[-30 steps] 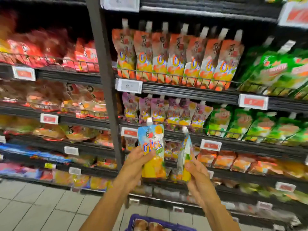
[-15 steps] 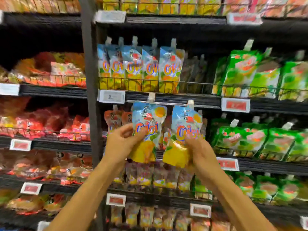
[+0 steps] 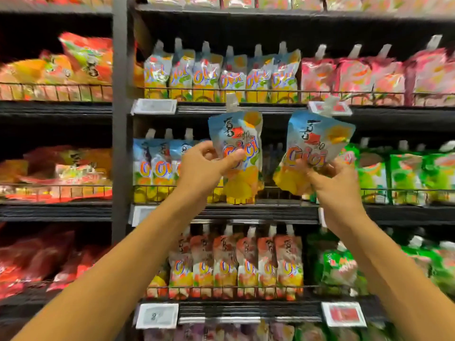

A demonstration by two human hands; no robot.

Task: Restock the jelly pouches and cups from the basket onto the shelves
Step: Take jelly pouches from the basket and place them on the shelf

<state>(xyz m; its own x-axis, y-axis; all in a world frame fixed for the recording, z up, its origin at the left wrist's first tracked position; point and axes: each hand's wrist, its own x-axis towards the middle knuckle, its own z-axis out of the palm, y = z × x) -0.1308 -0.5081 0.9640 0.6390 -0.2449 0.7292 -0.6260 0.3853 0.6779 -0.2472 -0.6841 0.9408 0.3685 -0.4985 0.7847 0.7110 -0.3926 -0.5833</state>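
Note:
My left hand (image 3: 206,168) grips a blue-and-yellow jelly pouch (image 3: 240,134) with a white spout, upright. My right hand (image 3: 337,183) grips a second pouch of the same kind (image 3: 317,136), tilted a little to the right. Both pouches hang in front of the middle shelf (image 3: 246,209), where a row of matching blue-and-yellow pouches (image 3: 157,166) stands at the left behind a wire rail. A dark gap lies on that shelf behind and between the two held pouches. The basket is out of view.
A shelf above holds more blue-and-yellow pouches (image 3: 221,75) and pink ones (image 3: 357,75). Green pouches (image 3: 406,173) stand to the right, red-and-white pouches (image 3: 236,264) below. A grey upright post (image 3: 120,119) separates bagged snacks (image 3: 56,168) at the left. Price tags (image 3: 157,316) line the shelf edges.
The view has risen along the shelves and the basket has dropped out of sight. Both hands have lifted the pouches up to the middle shelf, and the right pouch now faces front.

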